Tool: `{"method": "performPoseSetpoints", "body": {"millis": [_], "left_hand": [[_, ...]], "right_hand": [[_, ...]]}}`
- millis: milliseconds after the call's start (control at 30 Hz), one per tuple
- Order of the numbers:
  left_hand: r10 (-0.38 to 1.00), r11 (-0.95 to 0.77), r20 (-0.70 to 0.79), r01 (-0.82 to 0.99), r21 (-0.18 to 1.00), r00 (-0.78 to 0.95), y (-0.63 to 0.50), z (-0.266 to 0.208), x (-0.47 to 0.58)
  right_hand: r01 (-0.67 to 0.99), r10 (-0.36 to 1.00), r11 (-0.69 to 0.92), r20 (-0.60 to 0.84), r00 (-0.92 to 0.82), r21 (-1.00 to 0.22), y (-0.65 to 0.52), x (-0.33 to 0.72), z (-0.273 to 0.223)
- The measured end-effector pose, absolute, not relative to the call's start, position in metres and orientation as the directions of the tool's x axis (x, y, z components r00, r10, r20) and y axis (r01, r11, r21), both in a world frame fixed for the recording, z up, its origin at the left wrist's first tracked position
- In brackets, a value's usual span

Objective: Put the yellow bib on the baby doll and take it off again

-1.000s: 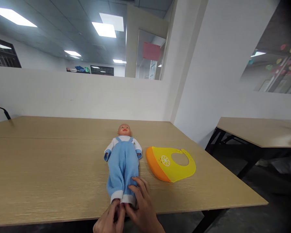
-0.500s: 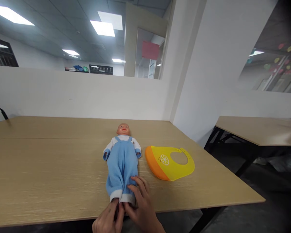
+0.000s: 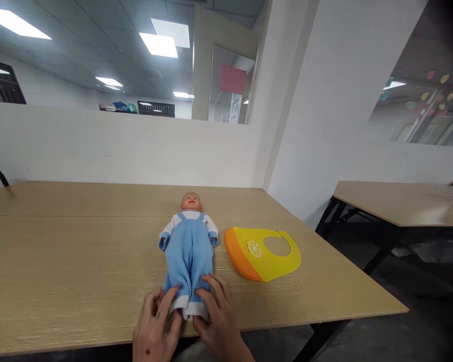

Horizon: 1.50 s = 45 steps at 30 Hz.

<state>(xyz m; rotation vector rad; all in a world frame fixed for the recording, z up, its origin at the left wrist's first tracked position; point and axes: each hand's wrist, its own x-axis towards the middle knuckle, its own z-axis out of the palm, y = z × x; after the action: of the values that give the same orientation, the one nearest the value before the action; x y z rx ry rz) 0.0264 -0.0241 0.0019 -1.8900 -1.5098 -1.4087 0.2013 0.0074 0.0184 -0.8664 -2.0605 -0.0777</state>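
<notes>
A baby doll (image 3: 191, 251) lies on its back on the table, head away from me. It wears light blue dungarees with white cuffs over a white top with blue sleeve ends. At its left-side trouser leg is my left hand (image 3: 156, 322), with fingers on the cloth and the thumb at the white cuff. My right hand (image 3: 221, 317) grips the other leg, fingertips on top and thumb at the cuff. The doll's feet are hidden by the cuffs and my hands. Right of the doll lies a yellow bib (image 3: 268, 254) with an orange pocket and a white citrus-slice print.
The wooden table (image 3: 79, 271) has its front edge just below my hands and its right edge beyond the bib. A white wall (image 3: 136, 151) with a window stands behind. A second table (image 3: 392, 201) is at the right, and a black cable (image 3: 0, 176) at far left.
My left hand has moved left from between the cuffs to the outer side of the doll's left-side leg, its fingers now spread over the cloth. My right hand stays on its leg.
</notes>
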Motion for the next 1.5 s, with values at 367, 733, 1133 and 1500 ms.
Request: {"method": "performPoseSetpoints", "body": {"millis": [367,733,1133,1500], "left_hand": [[0.628,-0.484,0.775,0.813,0.324,0.065,-0.017,-0.003,0.024],[0.602,-0.492,0.797,0.806,0.330,0.041,-0.016,-0.014,0.025],[0.622,-0.408,0.780,0.822,0.397,-0.068,-0.016,-0.012,0.030],[0.658,-0.333,0.747,0.852,0.404,-0.097,-0.016,-0.030,0.021]], "right_hand": [[0.608,0.542,0.751,0.766,-0.346,-0.257,0.009,0.198,0.015],[0.550,0.526,0.774,0.801,-0.286,-0.312,0.012,0.203,0.012],[0.577,0.506,0.774,0.803,-0.314,-0.262,0.011,0.204,0.016],[0.598,0.503,0.762,0.808,-0.306,-0.248,0.010,0.201,0.012]]}}
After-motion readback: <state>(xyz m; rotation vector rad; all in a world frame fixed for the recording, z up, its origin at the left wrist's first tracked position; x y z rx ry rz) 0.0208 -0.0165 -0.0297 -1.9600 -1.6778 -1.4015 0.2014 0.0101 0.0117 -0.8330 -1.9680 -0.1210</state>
